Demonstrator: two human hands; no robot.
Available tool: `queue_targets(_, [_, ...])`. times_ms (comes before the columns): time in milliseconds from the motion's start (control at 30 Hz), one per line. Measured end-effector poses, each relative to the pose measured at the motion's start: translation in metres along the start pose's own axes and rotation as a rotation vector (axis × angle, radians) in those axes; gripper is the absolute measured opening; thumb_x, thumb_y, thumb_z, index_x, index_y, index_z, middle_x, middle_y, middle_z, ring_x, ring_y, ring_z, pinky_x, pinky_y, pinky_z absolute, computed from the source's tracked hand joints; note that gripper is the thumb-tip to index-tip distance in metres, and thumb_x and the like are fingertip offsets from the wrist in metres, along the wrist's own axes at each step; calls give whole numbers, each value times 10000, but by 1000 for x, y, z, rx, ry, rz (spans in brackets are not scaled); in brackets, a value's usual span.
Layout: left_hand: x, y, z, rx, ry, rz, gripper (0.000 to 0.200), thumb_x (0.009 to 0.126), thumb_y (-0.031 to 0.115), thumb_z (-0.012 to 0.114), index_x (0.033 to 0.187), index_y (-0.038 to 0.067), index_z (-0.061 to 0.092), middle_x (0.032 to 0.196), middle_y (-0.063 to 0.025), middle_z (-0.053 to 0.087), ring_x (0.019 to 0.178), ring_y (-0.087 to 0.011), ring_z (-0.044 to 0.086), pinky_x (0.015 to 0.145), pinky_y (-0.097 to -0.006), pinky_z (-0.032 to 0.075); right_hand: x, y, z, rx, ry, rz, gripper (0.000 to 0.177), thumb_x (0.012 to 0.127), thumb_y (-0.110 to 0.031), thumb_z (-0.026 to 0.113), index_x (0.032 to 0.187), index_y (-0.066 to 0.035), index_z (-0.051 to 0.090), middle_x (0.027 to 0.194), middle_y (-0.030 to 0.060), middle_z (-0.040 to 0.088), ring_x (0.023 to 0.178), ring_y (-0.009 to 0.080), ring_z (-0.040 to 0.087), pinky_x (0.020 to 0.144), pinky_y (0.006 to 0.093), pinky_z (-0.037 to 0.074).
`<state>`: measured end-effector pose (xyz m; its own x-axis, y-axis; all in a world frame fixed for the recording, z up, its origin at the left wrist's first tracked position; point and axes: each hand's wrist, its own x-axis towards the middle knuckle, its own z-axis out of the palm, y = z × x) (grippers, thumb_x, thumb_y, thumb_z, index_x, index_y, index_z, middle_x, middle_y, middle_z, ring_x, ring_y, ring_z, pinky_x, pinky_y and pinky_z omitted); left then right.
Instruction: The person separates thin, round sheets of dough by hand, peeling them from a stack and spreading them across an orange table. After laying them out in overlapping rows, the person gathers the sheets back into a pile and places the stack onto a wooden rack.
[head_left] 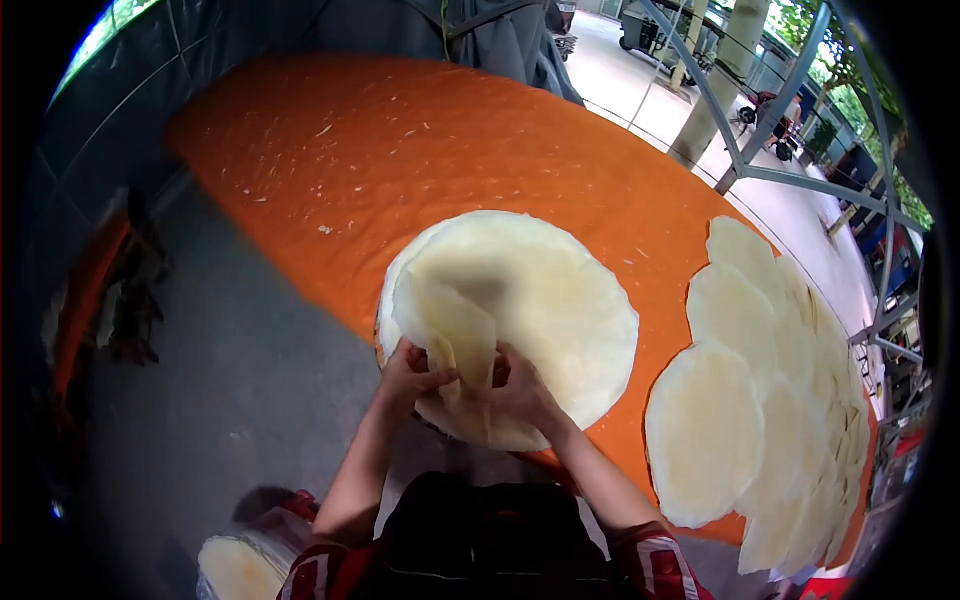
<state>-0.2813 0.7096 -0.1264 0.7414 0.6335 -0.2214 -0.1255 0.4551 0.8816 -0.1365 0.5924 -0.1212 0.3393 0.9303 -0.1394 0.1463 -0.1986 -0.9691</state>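
Sleeves: red and white striped cuffs [655, 560] sat lowest in the head view, on either side of a dark apron.
Bundle: a wrapped pile of pale discs [235, 568] lay on the grey floor [250, 400] beside the person's left arm.
Left hand [408, 378]: fingers were curled narrow, pinching the near edge of the lifted sheet [450, 320].
Right hand [520, 390]: fingers were bent close against the same sheet's lower fold; whether they gripped it or only pressed it could not be told.
Lifted sheet: thin, pale and translucent, it was peeled up and folded over above both hands, touching the stack below.
Stack [570, 300]: round sheets were piled at the near edge of the orange cloth [400, 150].
Laid-out sheets [740, 400]: overlapping discs lay in rows on the cloth, to the right of the stack and apart from it.
Crumbs: pale flakes were scattered over the cloth's far part.
Background: a grey tarp [510, 45], a metal frame [800, 175] and a tree trunk [720, 80] stood beyond the table.
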Motion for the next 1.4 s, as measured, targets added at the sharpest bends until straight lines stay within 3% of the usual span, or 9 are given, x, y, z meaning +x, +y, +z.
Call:
queue_targets(300, [-1,0,13,213,118,79,660,630,-58,691,1195,24,360,1144,-97,495,1038,-209,494,859,-331,436,15,-11,20,176,147,25,256,764,-176,584,960,-12,568,723,82,610,662,176,585,596,305,470])
queue_targets(400, [-11,17,34,358,245,80,532,662,-22,671,1140,25,443,1076,-81,544,960,-177,528,804,-306,450,39,-19,11,-365,4,40,184,754,-141,581,887,-14,571,697,44,594,615,127,550,554,264,451])
queue_targets(533, [-2,-20,0,222,444,91,270,774,31,570,1041,2,548,912,-65,616,793,-145,577,695,-274,465,58,10,-4,371,-68,173,214,745,-158,581,909,-21,574,744,41,584,624,148,556,556,274,460])
queue_targets(600, [-6,-24,-3,75,471,34,277,772,32,565,1046,-2,552,922,-87,617,816,-172,586,716,-287,468,53,-32,-50,776,29,451,192,739,-141,577,892,-26,583,747,37,576,627,152,549,545,275,450])
queue_targets(900, [-8,-18,5,-155,422,37,280,801,33,550,1071,-33,521,1015,-112,589,885,-187,578,767,-291,459,34,-159,-371,798,324,-31,317,716,-75,550,1012,35,528,884,172,597,754,246,605,726,358,511])
queue_targets(1100, [-24,14,32,-528,308,-125,406,884,267,460,1201,18,415,1136,-111,536,978,-227,556,807,-328,464,-57,10,-540,-226,803,190,445,698,-255,642,994,56,526,911,187,596,783,261,602,652,357,493])
queue_targets(1167, [-26,13,28,-552,153,-104,526,890,436,345,1250,52,358,1194,-116,494,1044,-269,517,807,-405,464,-56,52,-506,-1313,1061,377,472,717,-326,618,984,53,528,884,204,593,718,282,598,618,360,476])
queue_targets(1200, [-31,23,42,-599,161,-109,546,885,460,332,1255,59,352,1206,-122,482,1055,-278,508,796,-425,467,-38,69,-468,-1171,1208,76,440,756,-346,572,940,52,534,861,224,581,696,320,581,614,370,469])
queue_targets(1400, [-17,18,45,-688,-103,-85,594,863,539,292,1265,104,341,1130,-160,510,963,-326,538,728,-526,475,48,-10,-78,-515,-293,-342,354,815,-278,515,1047,-11,511,951,126,586,836,236,560,700,346,447])
